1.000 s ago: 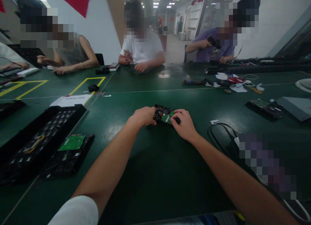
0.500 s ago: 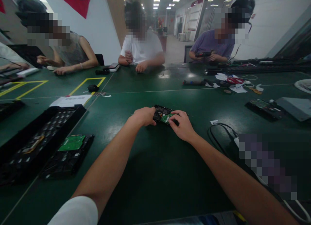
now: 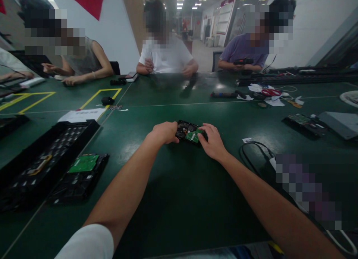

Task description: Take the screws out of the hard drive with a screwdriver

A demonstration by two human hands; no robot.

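A black hard drive lies on the green table in front of me, its underside up, with a small green circuit board on its right half. My left hand is closed around the drive's left end, thumb at the near edge. At the other end, my right hand has its curved fingers on the far right corner and its thumb beside the board's right edge. The fingers cover parts of both ends of the drive.
To my left lie a long black tray and another drive with a green board. A cable loops at right. Farther right are a third drive and a grey box. Several people sit across the table.
My right hand has shifted slightly right, its fingertips moving from the green board toward the drive's right end. My left hand stays put. Across the table, the middle person's hand has moved aside.
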